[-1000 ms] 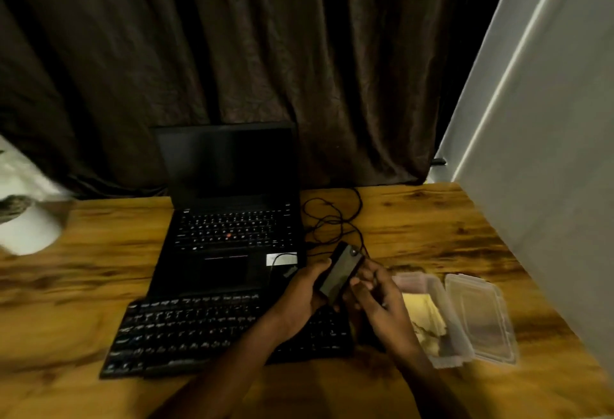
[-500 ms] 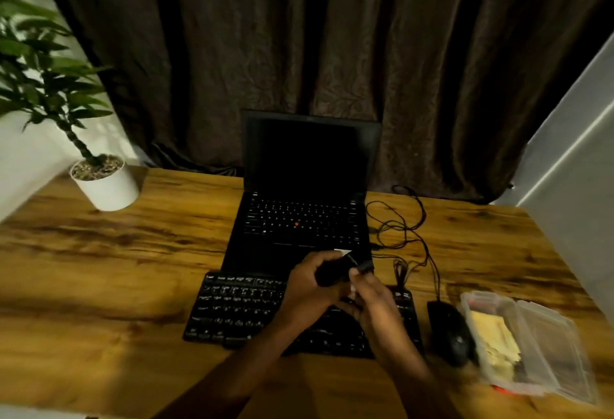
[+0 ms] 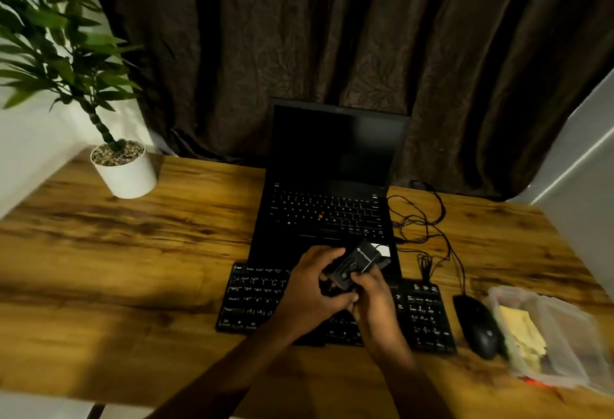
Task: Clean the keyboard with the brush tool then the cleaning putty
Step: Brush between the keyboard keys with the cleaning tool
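A black external keyboard [image 3: 255,295] lies on the wooden desk in front of an open black laptop [image 3: 332,192]. Both of my hands hold a small black brush tool [image 3: 357,260] above the keyboard's middle. My left hand [image 3: 312,292] grips its lower end from the left. My right hand [image 3: 373,299] pinches it from the right and below. A clear plastic box [image 3: 561,335] at the right edge holds yellowish cleaning putty [image 3: 523,332], its lid open.
A black mouse [image 3: 478,325] sits between the keyboard and the plastic box, with its cable [image 3: 428,226] coiled beside the laptop. A potted plant in a white pot [image 3: 124,172] stands at the back left. A dark curtain hangs behind the desk.
The view has swung left, bringing the plant and mouse into sight. Both hands still hold the brush tool, now tilted with its top end pointing up to the right.
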Demonstrator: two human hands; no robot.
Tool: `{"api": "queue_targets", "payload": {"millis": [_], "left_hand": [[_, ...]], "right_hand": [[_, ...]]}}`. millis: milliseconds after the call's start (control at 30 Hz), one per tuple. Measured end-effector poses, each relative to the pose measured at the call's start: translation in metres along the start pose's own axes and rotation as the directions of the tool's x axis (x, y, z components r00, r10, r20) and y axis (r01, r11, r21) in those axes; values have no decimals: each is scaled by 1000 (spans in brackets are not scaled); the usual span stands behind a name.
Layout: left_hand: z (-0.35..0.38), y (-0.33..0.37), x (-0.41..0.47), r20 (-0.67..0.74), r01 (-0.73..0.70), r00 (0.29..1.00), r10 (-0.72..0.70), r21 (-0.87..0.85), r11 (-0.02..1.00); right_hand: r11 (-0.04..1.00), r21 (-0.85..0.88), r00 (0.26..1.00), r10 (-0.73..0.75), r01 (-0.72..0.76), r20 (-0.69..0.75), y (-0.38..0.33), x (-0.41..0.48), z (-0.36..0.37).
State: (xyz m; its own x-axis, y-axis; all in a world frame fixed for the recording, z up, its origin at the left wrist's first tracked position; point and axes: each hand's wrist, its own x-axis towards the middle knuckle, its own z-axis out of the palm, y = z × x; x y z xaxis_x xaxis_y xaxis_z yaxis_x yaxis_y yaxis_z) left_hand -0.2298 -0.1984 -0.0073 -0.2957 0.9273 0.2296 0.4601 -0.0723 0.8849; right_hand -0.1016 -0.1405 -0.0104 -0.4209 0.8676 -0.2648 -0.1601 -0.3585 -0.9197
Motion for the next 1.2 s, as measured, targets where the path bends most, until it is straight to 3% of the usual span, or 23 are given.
{"api": "queue_targets", "payload": {"millis": [533,1200], "left_hand": [[-13,-17,-14,-17,59,998,-59,-9,998],[-13,-13,-25,19,89,996,-87,-89,992]], "right_hand": [[942,-322,994,-105,97,-7,9,-8,28],[914,-380,987,-160,144,-10,16,-19,27]]}}
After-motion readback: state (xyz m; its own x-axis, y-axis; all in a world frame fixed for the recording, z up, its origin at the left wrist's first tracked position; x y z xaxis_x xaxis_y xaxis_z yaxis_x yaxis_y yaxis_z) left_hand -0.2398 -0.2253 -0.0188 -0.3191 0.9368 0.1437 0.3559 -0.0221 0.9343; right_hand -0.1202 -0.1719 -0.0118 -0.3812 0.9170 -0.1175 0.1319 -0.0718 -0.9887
